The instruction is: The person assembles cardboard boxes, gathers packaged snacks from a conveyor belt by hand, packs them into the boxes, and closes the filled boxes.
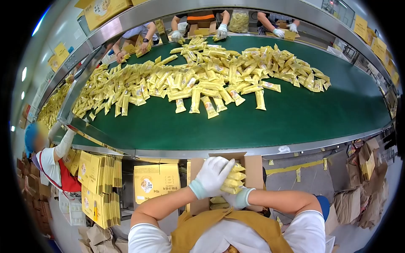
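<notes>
Yellow wrapped snack packets (233, 179) are gathered in a small stack between my two gloved hands. My left hand (212, 175) presses against the stack's left side, fingers bent over it. Below and to the right, my right hand (238, 199) supports the same packets; its fingers are mostly hidden under them. Beneath both hands is an open cardboard box (254, 170), flaps raised. More yellow packets (218, 201) show inside it, partly covered by my hands.
A green conveyor belt (177, 130) carries a large heap of packets (202, 80). Folded yellow cartons (99, 181) stand at left, beside a flat printed carton (157, 183). Co-workers' gloved hands (222, 31) work across the belt. A person in a red apron (67, 173) stands at left.
</notes>
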A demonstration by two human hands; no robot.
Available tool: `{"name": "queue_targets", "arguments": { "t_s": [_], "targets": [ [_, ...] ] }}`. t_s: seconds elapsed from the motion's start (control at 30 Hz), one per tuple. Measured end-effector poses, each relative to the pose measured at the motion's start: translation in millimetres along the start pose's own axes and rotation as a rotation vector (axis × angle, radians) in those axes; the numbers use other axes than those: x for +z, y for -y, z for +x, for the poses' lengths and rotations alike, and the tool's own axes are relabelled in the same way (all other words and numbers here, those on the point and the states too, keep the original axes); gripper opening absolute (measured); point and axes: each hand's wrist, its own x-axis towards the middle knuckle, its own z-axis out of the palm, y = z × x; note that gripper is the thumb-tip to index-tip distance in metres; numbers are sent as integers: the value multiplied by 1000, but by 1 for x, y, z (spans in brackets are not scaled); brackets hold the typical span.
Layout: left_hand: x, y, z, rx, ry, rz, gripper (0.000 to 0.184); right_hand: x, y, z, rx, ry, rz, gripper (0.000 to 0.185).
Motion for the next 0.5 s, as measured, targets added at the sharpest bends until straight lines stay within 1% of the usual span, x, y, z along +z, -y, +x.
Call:
{"name": "queue_targets", "arguments": {
  "t_s": [0.07,0.1,0.17,0.2,0.27,0.3,0.33,0.4,0.47,0.5],
  "targets": [
    [9,-7,0,-83,-6,99,80,0,3,0,51,148,-96,54],
    [13,-9,0,-124,57,188,79,6,4,2,93,230,-120,54],
    [26,-9,-1,-213,180,362,75,12,6,5,146,262,-210,63],
    [32,-9,0,-212,230,385,75,14,7,7,172,275,-256,68],
    [46,-6,0,-205,335,433,74,23,6,9,235,265,-226,60],
    [62,0,-4,-215,394,414,79,24,6,11,266,259,-212,57],
    [83,11,-10,-226,455,396,84,17,9,15,281,309,-210,54],
    [90,19,-10,-224,574,339,95,-4,18,23,310,410,-204,48],
    [67,18,5,-206,692,255,107,-6,20,29,265,428,-314,47],
    [51,18,19,-238,852,164,119,-9,20,31,242,436,-372,46]
  ]
}}
